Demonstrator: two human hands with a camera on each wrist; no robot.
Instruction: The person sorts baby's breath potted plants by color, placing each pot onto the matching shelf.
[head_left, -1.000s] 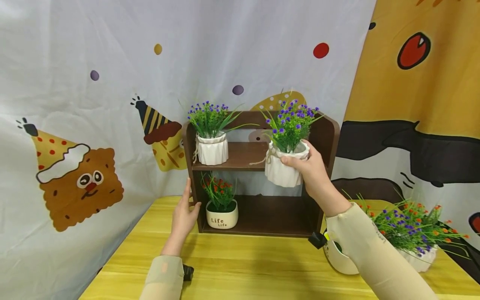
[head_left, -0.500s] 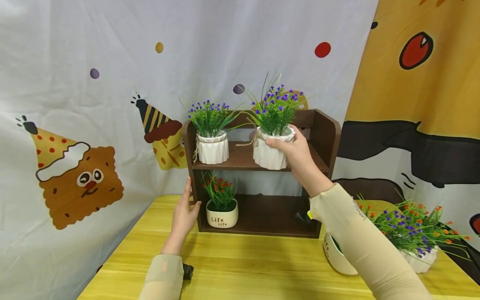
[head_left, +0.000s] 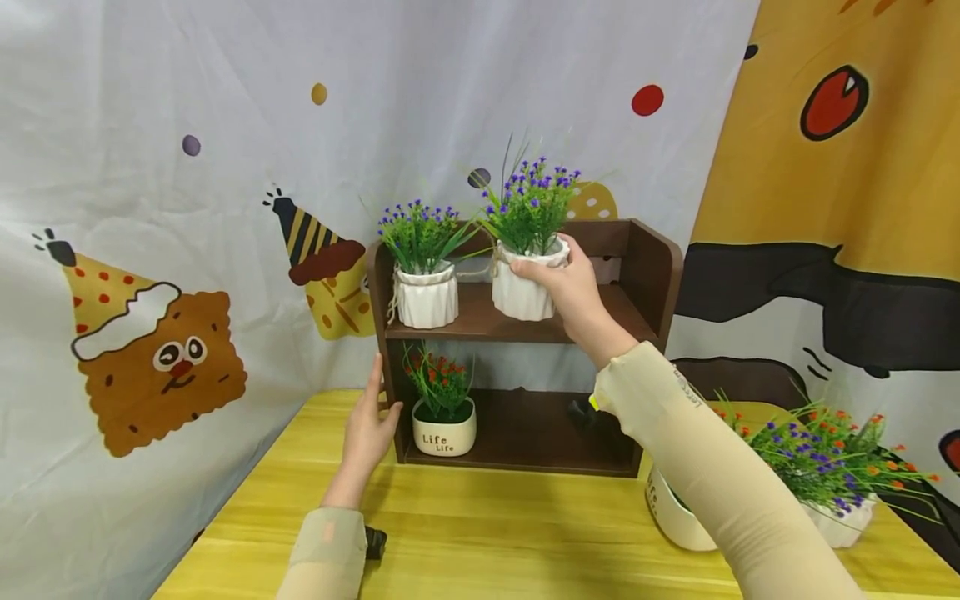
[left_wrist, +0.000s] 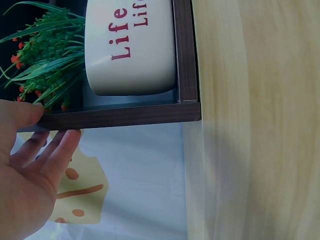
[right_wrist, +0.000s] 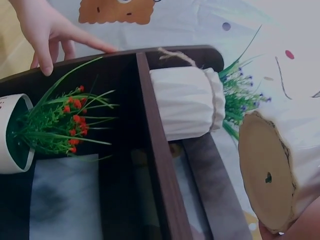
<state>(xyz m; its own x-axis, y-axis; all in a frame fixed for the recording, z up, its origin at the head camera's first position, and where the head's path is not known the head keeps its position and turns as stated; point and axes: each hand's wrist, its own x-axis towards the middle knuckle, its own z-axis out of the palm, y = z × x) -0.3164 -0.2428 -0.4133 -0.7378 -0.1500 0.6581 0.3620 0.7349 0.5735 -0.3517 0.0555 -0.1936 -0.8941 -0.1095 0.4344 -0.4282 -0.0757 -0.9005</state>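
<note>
My right hand (head_left: 573, 287) grips a white pleated flowerpot (head_left: 522, 287) of purple artificial flowers by its rim, thumb in front. In the right wrist view this pot's brown underside (right_wrist: 267, 172) shows, raised off the upper board of the brown wooden shelf (head_left: 585, 323). A matching purple-flowered pot (head_left: 426, 298) stands at the upper board's left end. My left hand (head_left: 367, 429) holds the shelf's left side panel (left_wrist: 120, 116), thumb at the front edge and fingers along the outside. Below, a cream "Life" pot (head_left: 444, 432) with red flowers stands in the lower left.
On the yellow wood-grain table (head_left: 480, 533), right of the shelf, stand another cream pot (head_left: 678, 521), partly behind my sleeve, and a white pot (head_left: 847, 523) with orange and purple flowers. A cartoon-printed cloth (head_left: 225, 75) hangs behind.
My right hand has carried the held flowerpot up and leftward, from in front of the upper board to just above it, nearer the matching pot. The left hand stays in place.
</note>
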